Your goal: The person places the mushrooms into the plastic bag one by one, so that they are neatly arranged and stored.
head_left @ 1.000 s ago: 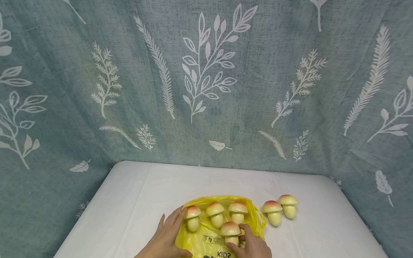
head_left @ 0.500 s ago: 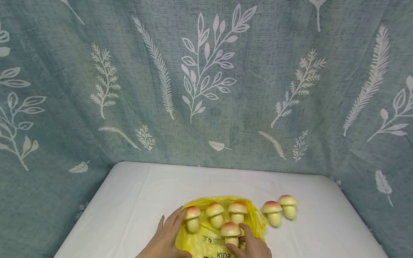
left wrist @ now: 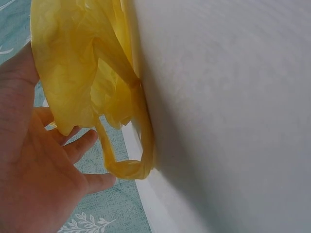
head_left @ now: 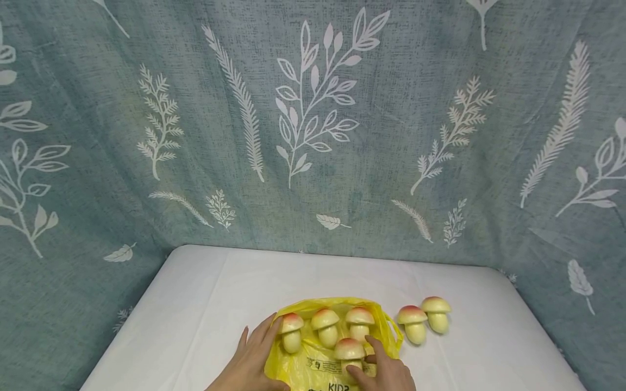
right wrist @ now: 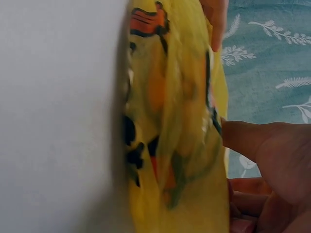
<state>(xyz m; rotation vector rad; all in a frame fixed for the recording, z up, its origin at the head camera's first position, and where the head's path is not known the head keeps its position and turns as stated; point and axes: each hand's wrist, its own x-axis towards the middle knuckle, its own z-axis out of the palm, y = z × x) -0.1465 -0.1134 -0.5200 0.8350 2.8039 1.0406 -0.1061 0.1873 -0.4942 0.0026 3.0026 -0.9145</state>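
Note:
On the white table lies a yellow bag (head_left: 305, 365) with several red-and-cream toy mushrooms on or in it. The left hand (head_left: 251, 361) holds the bag's left edge beside the leftmost mushroom (head_left: 292, 341); in the left wrist view the bag (left wrist: 68, 63) passes between the thumb and fingers of that hand (left wrist: 39, 170). At the bag's lower right, the right hand (head_left: 386, 372) is spread beside the front mushroom (head_left: 349, 349), thumb at its stem and index finger raised off the cap. The right wrist view shows this hand (right wrist: 277, 165) beside the printed bag (right wrist: 180, 121).
Two more mushrooms (head_left: 414, 331) (head_left: 437, 320) rest on the white table (head_left: 244, 282) to the right of the bag. A green curtain (head_left: 313, 206) with white leaf prints stands behind the table and along both sides.
The right hand's index finger has moved away from the front mushroom, and the hand has shifted slightly right. The left hand and the mushrooms have barely moved.

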